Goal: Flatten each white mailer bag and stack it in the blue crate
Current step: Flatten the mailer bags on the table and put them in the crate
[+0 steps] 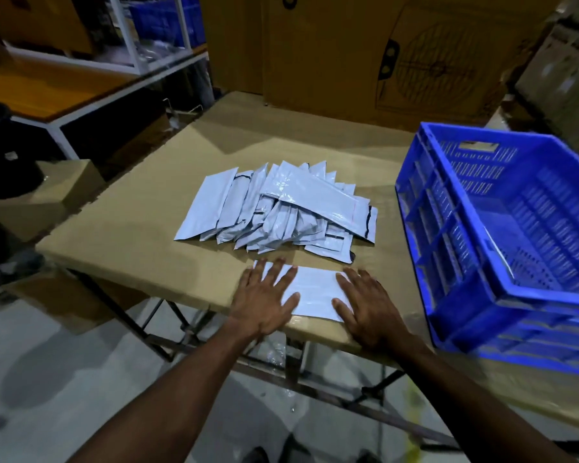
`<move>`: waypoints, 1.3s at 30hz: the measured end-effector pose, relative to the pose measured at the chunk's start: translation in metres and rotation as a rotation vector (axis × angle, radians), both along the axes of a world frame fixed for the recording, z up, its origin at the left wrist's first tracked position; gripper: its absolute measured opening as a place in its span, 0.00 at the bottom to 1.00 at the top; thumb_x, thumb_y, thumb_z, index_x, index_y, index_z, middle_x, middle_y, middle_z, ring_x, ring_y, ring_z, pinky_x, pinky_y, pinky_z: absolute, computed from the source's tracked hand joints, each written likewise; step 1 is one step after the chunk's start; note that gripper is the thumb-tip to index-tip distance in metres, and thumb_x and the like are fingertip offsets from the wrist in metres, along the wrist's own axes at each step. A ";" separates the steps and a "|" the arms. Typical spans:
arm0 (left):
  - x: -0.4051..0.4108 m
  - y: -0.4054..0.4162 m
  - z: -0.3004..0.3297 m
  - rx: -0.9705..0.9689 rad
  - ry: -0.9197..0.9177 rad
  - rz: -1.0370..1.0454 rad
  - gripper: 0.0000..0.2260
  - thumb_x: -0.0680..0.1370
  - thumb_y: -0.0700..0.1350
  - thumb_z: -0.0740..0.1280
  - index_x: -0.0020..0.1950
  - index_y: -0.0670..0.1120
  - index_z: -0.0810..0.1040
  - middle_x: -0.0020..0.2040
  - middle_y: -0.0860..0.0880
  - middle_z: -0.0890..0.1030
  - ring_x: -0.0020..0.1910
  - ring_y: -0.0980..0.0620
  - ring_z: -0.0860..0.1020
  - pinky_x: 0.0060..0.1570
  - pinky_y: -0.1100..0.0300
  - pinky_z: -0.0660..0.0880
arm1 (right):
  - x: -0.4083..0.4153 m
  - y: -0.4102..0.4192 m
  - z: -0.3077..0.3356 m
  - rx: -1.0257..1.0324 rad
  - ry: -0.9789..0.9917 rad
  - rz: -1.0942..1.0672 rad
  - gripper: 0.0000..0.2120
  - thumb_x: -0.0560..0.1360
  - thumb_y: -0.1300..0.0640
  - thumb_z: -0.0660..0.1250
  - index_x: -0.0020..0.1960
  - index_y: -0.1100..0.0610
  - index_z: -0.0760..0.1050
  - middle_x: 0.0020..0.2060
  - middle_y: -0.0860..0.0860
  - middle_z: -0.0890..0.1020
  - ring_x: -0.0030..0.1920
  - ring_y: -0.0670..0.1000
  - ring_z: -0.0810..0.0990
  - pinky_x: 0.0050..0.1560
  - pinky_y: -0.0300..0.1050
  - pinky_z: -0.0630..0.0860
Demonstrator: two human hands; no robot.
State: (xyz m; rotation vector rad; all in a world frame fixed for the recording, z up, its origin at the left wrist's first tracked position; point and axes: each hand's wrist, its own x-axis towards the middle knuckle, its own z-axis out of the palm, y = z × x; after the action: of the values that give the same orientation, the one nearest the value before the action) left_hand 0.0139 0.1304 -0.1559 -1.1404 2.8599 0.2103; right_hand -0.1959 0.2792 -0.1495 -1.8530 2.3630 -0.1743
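One white mailer bag [315, 290] lies flat at the near edge of the cardboard-covered table [131, 228]. My left hand [264, 297] rests palm down on its left end, fingers spread. My right hand [365, 305] presses flat on its right end, fingers spread too. Just behind them sits a loose pile of several white mailer bags [281, 208], fanned and overlapping. The blue crate [502, 248] stands at the table's right side, tilted in view; a thin white edge shows against its inner left wall.
Large brown cardboard boxes [365, 55] stand along the back of the table. A white-framed shelf unit [91, 88] with blue bins is at the far left. The table's metal legs and grey floor [64, 379] show below.
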 end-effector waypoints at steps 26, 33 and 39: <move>0.006 -0.022 0.001 0.046 -0.052 -0.089 0.35 0.77 0.71 0.37 0.81 0.60 0.38 0.82 0.55 0.35 0.80 0.44 0.33 0.76 0.37 0.39 | 0.006 0.010 0.000 -0.299 0.057 0.312 0.14 0.80 0.45 0.59 0.57 0.49 0.79 0.70 0.52 0.74 0.74 0.57 0.67 0.69 0.66 0.65; 0.013 -0.006 0.010 -0.040 0.014 -0.232 0.30 0.82 0.64 0.51 0.82 0.56 0.51 0.83 0.53 0.48 0.82 0.47 0.42 0.74 0.28 0.47 | 0.010 -0.007 0.019 -0.337 0.055 0.280 0.13 0.80 0.52 0.57 0.51 0.55 0.78 0.66 0.54 0.78 0.68 0.59 0.74 0.69 0.60 0.65; 0.003 -0.013 0.011 0.009 0.027 -0.121 0.24 0.84 0.49 0.59 0.80 0.58 0.58 0.83 0.53 0.54 0.81 0.44 0.50 0.72 0.29 0.55 | 0.027 0.005 0.039 -0.432 0.240 0.535 0.11 0.79 0.58 0.64 0.60 0.53 0.77 0.68 0.49 0.76 0.76 0.61 0.63 0.69 0.75 0.57</move>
State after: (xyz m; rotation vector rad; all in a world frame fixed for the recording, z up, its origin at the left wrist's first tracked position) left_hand 0.0173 0.1175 -0.1446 -0.9655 2.9362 0.2341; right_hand -0.1693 0.2844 -0.1107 -2.7748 1.9669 -0.4512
